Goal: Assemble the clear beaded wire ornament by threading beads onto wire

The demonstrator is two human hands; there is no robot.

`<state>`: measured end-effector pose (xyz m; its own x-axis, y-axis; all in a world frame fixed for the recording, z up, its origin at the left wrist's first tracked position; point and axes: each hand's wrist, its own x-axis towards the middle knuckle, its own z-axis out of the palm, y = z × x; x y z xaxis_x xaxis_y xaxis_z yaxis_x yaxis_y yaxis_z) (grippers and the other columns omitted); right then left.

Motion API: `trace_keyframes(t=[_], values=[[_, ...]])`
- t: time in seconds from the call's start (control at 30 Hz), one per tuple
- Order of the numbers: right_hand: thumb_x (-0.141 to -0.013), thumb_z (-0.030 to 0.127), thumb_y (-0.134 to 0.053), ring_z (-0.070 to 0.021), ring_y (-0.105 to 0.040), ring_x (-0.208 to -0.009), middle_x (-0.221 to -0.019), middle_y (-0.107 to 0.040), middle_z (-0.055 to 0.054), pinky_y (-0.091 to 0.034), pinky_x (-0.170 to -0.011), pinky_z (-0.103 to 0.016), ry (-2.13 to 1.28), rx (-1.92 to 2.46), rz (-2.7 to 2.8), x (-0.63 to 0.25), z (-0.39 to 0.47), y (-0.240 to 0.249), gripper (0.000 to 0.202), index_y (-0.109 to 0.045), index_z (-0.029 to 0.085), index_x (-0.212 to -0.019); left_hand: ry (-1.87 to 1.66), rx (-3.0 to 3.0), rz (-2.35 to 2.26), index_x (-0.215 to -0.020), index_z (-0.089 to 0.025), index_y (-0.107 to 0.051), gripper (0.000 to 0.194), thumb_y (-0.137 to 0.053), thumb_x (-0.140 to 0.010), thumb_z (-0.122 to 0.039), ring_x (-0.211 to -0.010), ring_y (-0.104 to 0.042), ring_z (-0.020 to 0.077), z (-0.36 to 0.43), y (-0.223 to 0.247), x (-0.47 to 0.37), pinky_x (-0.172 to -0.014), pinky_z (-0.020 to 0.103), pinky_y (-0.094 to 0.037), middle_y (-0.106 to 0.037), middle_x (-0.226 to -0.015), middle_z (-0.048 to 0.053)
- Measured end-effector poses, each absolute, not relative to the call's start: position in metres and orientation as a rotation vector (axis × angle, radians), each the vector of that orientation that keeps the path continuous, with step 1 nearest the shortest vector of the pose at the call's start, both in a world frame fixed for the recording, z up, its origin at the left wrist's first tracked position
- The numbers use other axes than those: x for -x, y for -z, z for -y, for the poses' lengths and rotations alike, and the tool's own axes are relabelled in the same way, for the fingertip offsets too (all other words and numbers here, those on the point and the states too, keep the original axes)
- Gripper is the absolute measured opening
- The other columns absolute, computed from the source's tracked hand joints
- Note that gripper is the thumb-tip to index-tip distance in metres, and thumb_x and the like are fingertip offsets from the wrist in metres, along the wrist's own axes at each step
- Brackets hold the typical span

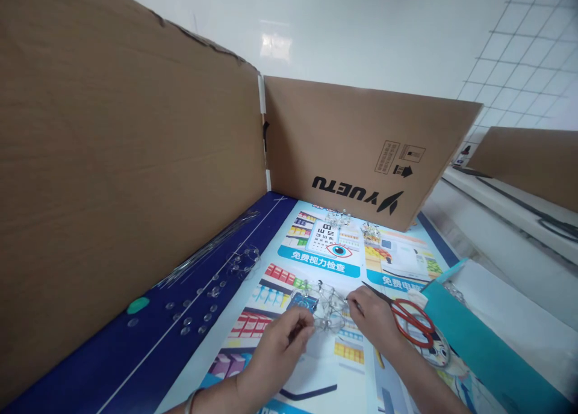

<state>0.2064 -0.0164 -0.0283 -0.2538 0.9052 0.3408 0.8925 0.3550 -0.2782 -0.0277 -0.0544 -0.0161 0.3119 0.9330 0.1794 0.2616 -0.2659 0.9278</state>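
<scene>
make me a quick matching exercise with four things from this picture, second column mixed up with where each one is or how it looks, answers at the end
Column 1
1. red-handled scissors
2. wire-and-bead piece
3. loose clear round pieces
4. YUETU cardboard panel

Column 2
a. scattered on the blue border at left
b. standing upright, with lettering upside down
c. between the left hand and the right hand
d. handles on the outer side of the right hand

Pairs: 1-d, 2-c, 3-a, 4-b
</scene>
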Motion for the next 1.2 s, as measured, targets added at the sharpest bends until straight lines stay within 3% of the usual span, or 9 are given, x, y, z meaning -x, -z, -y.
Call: trace_keyframes(t=[0.5, 0.7, 0.93, 1.03, 1.13, 1.2], values=[[-0.084, 0.023, -0.045, -0.0185, -0.059, -0.084, -0.089, -0.063, -0.004, -0.046, -0.074, -0.029, -0.318, 1.571, 1.88, -0.216, 0.014, 0.02, 0.019, -0.064, 0.021, -0.088, -0.954, -2.095, -1.055, -0.08, -0.019, -0.054, 0.013, -0.042, -0.084, -0.015, -0.062, -0.052, 0.0126, 0.056, 0.012, 0.036, -0.058, 0.022, -0.039, -0.056, -0.071, 0.001], [-0.086, 0.03, -0.044, -0.0129, -0.055, -0.058, -0.076, -0.059, -0.002, -0.046, -0.052, -0.024, -0.529, 1.55, 1.665, -0.215, 0.015, 0.012, 0.028, -0.053, 0.018, -0.109, -0.982, -2.161, -1.033, -0.08, -0.018, -0.056, 0.016, -0.042, -0.085, -0.015, -0.062, -0.053, 0.0134, 0.057, 0.008, 0.035, -0.057, 0.023, -0.04, -0.056, -0.072, 0.003], [-0.077, 0.028, -0.061, -0.0094, -0.048, -0.058, -0.072, -0.053, 0.003, -0.042, -0.054, -0.022, -1.071, 1.307, 1.382, -0.176, 0.037, -0.018, 0.034, -0.049, 0.021, -0.108, -1.035, -2.093, -1.057, -0.079, -0.018, -0.057, 0.012, -0.046, -0.084, -0.016, -0.063, -0.054, 0.014, 0.057, 0.007, 0.036, -0.058, 0.024, -0.042, -0.056, -0.069, 0.002], [-0.077, 0.024, -0.061, -0.009, -0.049, -0.061, -0.072, -0.052, 0.004, -0.041, -0.057, -0.022, -1.21, 1.28, 1.373, -0.159, 0.054, -0.029, 0.033, -0.049, 0.022, -0.107, -1.12, -2.0, -1.06, -0.093, -0.018, -0.058, 0.012, -0.05, -0.083, -0.019, -0.062, -0.054, 0.0129, 0.061, 0.006, 0.036, -0.058, 0.024, -0.044, -0.059, -0.081, 0.004], [-0.077, 0.024, -0.061, -0.0082, -0.05, -0.06, -0.076, -0.053, 0.003, -0.041, -0.057, -0.021, -1.375, 1.201, 1.391, -0.146, 0.071, -0.036, 0.035, -0.048, 0.023, -0.11, -1.129, -1.919, -1.026, -0.111, -0.019, -0.053, 0.028, -0.053, -0.083, -0.021, -0.061, -0.054, 0.0114, 0.067, 0.001, 0.035, -0.061, 0.025, -0.048, -0.06, -0.093, 0.006], [-0.078, 0.024, -0.061, -0.0078, -0.05, -0.06, -0.077, -0.053, 0.003, -0.042, -0.057, -0.022, -1.424, 1.171, 1.441, -0.14, 0.08, -0.039, 0.033, -0.049, 0.023, -0.109, -1.097, -1.886, -0.987, -0.11, -0.02, -0.055, 0.027, -0.055, -0.083, -0.024, -0.066, -0.056, 0.0128, 0.071, -0.004, 0.034, -0.063, 0.025, -0.048, -0.061, -0.092, 0.006]])
